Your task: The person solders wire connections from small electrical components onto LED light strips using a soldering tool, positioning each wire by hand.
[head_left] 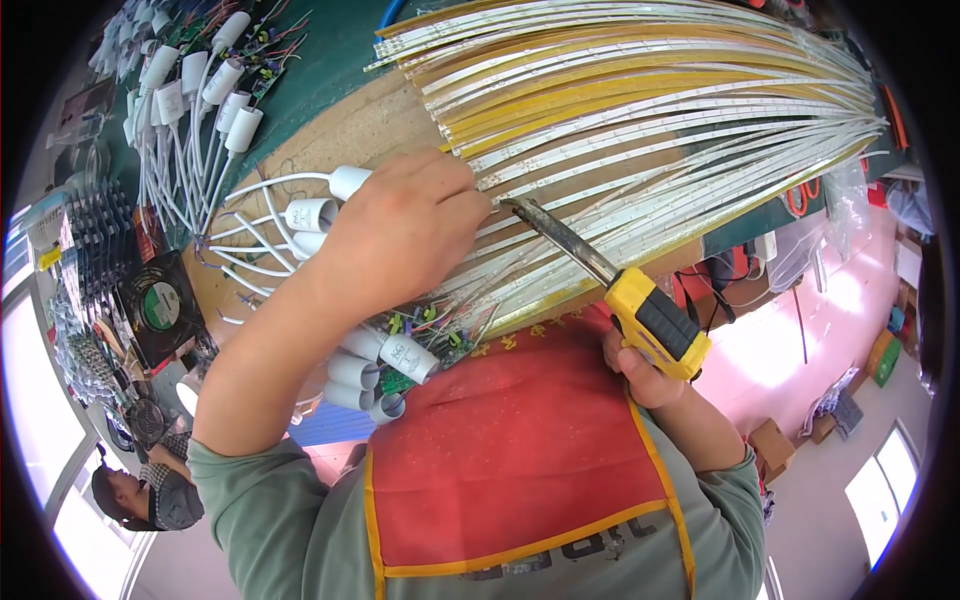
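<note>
My right hand grips the yellow-and-black handle of a soldering iron, whose metal shaft slants up and left to a dark tip. That tip rests by the near ends of long white LED strips fanned across the bench. Right beside the tip, my left hand is closed, fingertips pinched down at the strip ends; what they pinch is hidden. White cylindrical caps with cables lie left of that hand, partly covered by it. Below my left wrist are more white caps with small green circuit boards and thin wires.
A bundle of white capped cables lies at the far left on the green bench top. A black fan stands at the left edge. Orange-handled scissors lie to the right. Another person is at lower left.
</note>
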A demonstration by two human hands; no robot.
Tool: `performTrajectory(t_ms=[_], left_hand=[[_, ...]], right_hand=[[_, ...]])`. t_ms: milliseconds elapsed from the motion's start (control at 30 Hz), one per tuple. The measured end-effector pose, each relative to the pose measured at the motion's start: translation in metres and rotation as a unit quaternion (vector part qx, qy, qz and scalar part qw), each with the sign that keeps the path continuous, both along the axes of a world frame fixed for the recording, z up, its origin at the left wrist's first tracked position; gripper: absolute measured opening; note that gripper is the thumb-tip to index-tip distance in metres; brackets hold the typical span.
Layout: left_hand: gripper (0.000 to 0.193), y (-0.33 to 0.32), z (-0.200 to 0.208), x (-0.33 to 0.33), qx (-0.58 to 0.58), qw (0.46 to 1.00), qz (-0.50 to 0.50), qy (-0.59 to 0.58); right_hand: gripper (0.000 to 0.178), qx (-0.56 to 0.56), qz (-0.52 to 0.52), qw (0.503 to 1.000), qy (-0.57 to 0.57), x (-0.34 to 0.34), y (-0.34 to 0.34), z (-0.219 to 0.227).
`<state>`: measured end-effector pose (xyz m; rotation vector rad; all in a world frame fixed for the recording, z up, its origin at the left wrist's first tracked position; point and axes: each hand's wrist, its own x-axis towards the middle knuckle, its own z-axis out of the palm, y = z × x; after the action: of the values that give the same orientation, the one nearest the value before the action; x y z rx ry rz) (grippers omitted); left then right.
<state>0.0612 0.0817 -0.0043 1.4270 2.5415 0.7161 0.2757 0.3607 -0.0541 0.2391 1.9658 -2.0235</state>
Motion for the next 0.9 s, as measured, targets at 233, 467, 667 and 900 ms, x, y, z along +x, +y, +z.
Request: performTrajectory(t_ms=[233,467,667,900], left_hand=[[0.025,-0.0019,-0.0026,-0.0004,0.002,1.0,-0.014,-0.004],[0.027,-0.0014,-0.0015,-0.0005,0.023,1.0,-0.001,-0.005],[0.026,-0.0002,-0.0015,-0.0018,0.005,1.0,-0.01,0.0],[0.024,0.0008,-0.0015,-0.001,-0.013,1.0,-0.012,0.001]], right_hand=[[0.017,-0.009,-0.02,1.0,0.005,-0.0036,-0.0041,0.0039],[0.02,0.016,-0.014,1.0,0.007,-0.0013,-0.0027,0.0031],[0.027,-0.018,-0.036,0.999,0.006,-0.0057,-0.0051,0.0081],[0.031,0.023,0.01,0.999,0.044,-0.0029,-0.0021,0.003]])
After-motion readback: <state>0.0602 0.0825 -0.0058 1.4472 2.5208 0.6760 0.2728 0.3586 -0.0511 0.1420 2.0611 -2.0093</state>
